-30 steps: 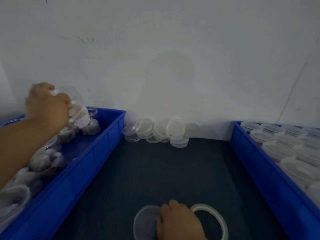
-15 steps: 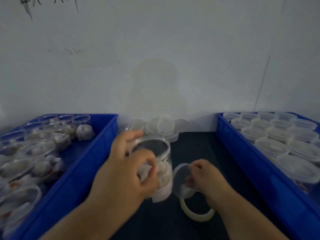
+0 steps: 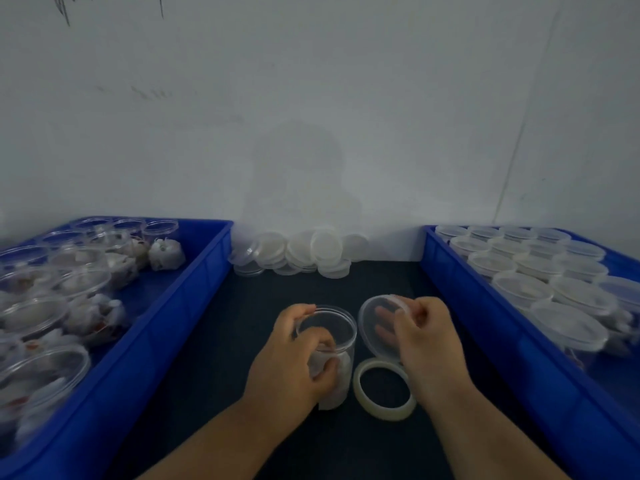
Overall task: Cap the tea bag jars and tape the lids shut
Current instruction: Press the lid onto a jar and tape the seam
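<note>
- Jar (image 3: 332,336) stands upright on the dark mat (image 3: 311,292), in the middle between our hands, its mouth uncovered
- Our left hand (image 3: 287,362) grips its wall, fingers and thumb curled round it
- Our right hand (image 3: 429,344) pinches a clear lid (image 3: 375,322) by its edge and holds it tilted just beside the jar's rim, not yet on it
- We judge the step to be capping: the next move calls for levelling the lid over the mouth and pressing it down evenly while the left hand steadies the jar
- Tape (image 3: 384,413) lies flat on the mat just beside the jar, under the lid hand, within reach for sealing
- We see a round jar of clear plastic with a lipped rim; white tea bags show through its lower part, half hidden by our fingers
- Uncapped jars sit in the left bin (image 3: 207,271) and capped ones in the right bin (image 3: 450,285), so we judge the job is partway through
</note>
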`<action>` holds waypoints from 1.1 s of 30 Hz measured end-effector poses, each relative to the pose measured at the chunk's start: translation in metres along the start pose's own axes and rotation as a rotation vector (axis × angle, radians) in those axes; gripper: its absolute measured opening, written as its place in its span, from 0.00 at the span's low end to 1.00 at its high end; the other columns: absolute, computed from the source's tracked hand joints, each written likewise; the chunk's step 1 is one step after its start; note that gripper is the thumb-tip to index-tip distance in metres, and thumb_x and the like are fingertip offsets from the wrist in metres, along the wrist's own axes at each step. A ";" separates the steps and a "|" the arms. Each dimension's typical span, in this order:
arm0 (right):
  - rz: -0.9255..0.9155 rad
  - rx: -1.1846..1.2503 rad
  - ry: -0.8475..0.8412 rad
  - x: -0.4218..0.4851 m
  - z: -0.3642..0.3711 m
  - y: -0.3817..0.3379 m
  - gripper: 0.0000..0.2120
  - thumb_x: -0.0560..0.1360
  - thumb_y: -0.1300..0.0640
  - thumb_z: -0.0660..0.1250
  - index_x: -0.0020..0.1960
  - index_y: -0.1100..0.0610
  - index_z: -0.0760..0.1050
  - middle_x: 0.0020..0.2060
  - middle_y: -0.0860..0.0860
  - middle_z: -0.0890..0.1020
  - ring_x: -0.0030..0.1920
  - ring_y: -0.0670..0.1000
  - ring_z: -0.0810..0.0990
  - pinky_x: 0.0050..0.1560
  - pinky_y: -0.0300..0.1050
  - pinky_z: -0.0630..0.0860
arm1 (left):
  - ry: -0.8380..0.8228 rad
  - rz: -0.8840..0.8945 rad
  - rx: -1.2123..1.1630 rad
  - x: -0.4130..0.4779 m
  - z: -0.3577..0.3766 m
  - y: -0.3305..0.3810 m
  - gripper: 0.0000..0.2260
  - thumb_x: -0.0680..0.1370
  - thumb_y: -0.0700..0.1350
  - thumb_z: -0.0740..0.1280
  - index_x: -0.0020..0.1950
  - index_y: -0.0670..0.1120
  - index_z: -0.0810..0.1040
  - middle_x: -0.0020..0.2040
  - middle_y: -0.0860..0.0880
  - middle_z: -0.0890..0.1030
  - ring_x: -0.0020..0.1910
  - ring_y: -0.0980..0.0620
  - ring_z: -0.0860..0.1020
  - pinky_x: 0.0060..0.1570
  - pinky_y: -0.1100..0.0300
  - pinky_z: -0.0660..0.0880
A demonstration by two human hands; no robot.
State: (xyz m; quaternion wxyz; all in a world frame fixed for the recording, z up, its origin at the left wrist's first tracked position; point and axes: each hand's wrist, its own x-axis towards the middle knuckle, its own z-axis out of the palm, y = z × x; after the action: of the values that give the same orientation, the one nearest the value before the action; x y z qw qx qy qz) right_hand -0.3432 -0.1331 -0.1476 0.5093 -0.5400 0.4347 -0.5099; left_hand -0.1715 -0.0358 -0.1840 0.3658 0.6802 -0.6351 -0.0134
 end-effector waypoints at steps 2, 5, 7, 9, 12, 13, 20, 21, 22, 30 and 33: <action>-0.084 -0.185 -0.074 -0.008 0.011 0.001 0.08 0.74 0.45 0.71 0.46 0.39 0.71 0.44 0.36 0.81 0.39 0.38 0.82 0.31 0.33 0.78 | 0.069 -0.044 -0.170 -0.001 0.007 -0.002 0.25 0.71 0.55 0.77 0.61 0.65 0.66 0.67 0.71 0.57 0.63 0.77 0.64 0.52 0.80 0.66; -0.148 -0.256 -0.210 -0.015 0.020 0.013 0.11 0.73 0.48 0.73 0.49 0.40 0.72 0.47 0.30 0.77 0.45 0.33 0.79 0.34 0.28 0.75 | 0.077 -0.180 -0.423 -0.004 0.018 -0.012 0.44 0.67 0.54 0.81 0.73 0.65 0.55 0.68 0.73 0.61 0.64 0.80 0.63 0.54 0.83 0.64; -0.163 -0.233 -0.254 -0.015 0.021 0.015 0.10 0.73 0.49 0.72 0.48 0.39 0.72 0.51 0.30 0.77 0.51 0.32 0.78 0.39 0.31 0.77 | 0.060 -0.206 -0.453 -0.007 0.025 -0.016 0.48 0.63 0.60 0.80 0.73 0.69 0.51 0.67 0.76 0.59 0.65 0.81 0.62 0.53 0.82 0.66; -0.161 -0.198 -0.324 -0.014 0.020 0.014 0.08 0.75 0.49 0.70 0.47 0.38 0.72 0.54 0.30 0.77 0.54 0.31 0.76 0.44 0.32 0.75 | 0.050 -0.191 -0.452 -0.008 0.033 -0.019 0.43 0.59 0.65 0.78 0.67 0.76 0.57 0.64 0.76 0.64 0.64 0.76 0.67 0.54 0.79 0.69; -0.229 -0.283 -0.371 -0.013 0.022 0.009 0.10 0.75 0.49 0.70 0.51 0.34 0.73 0.54 0.32 0.76 0.54 0.30 0.75 0.43 0.27 0.75 | 0.018 -0.167 -0.509 -0.009 0.043 -0.023 0.41 0.59 0.60 0.81 0.61 0.83 0.60 0.63 0.77 0.69 0.62 0.75 0.71 0.53 0.82 0.67; -0.261 -0.314 -0.373 -0.011 0.022 0.008 0.11 0.75 0.49 0.71 0.51 0.34 0.74 0.55 0.32 0.74 0.55 0.29 0.74 0.45 0.25 0.74 | 0.007 -0.154 -0.514 -0.007 0.046 -0.025 0.42 0.60 0.58 0.82 0.63 0.82 0.60 0.64 0.76 0.70 0.63 0.74 0.72 0.54 0.82 0.66; -0.443 -0.669 -0.596 -0.010 0.029 0.001 0.18 0.70 0.39 0.70 0.56 0.27 0.69 0.70 0.28 0.53 0.72 0.33 0.53 0.69 0.36 0.59 | -0.003 -0.188 -0.485 -0.004 0.053 -0.033 0.47 0.59 0.66 0.81 0.69 0.77 0.56 0.65 0.75 0.69 0.63 0.75 0.71 0.51 0.81 0.69; -0.445 -0.698 -0.617 -0.008 0.030 -0.002 0.18 0.71 0.39 0.70 0.56 0.27 0.68 0.69 0.29 0.54 0.72 0.35 0.54 0.67 0.36 0.59 | -0.003 -0.199 -0.478 -0.005 0.054 -0.034 0.47 0.58 0.67 0.81 0.69 0.78 0.55 0.65 0.74 0.70 0.63 0.75 0.71 0.51 0.79 0.70; -0.448 -0.725 -0.642 -0.006 0.030 -0.005 0.17 0.71 0.39 0.70 0.56 0.27 0.69 0.69 0.29 0.55 0.72 0.36 0.56 0.64 0.35 0.59 | -0.006 -0.204 -0.476 -0.006 0.055 -0.036 0.47 0.59 0.68 0.80 0.69 0.78 0.55 0.65 0.73 0.71 0.63 0.74 0.72 0.51 0.77 0.71; -0.480 -0.924 -0.802 0.010 0.034 -0.023 0.17 0.70 0.39 0.71 0.57 0.30 0.71 0.68 0.32 0.61 0.69 0.39 0.61 0.66 0.44 0.67 | -0.016 -0.169 -0.454 -0.007 0.058 -0.042 0.44 0.63 0.66 0.79 0.70 0.77 0.55 0.65 0.72 0.71 0.64 0.72 0.72 0.53 0.76 0.72; -0.480 -1.029 -0.751 0.006 0.038 -0.022 0.23 0.70 0.37 0.69 0.63 0.32 0.67 0.68 0.35 0.59 0.69 0.43 0.58 0.66 0.46 0.66 | -0.032 -0.172 -0.464 -0.006 0.057 -0.040 0.47 0.62 0.66 0.79 0.69 0.81 0.50 0.66 0.77 0.67 0.64 0.77 0.68 0.50 0.84 0.67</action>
State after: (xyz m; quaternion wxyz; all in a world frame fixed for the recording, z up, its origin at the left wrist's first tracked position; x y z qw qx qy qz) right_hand -0.3060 -0.1324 -0.1236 0.1765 -0.9355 0.2838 -0.1151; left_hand -0.1658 -0.0607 -0.2486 0.4995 0.6291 -0.5607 -0.2007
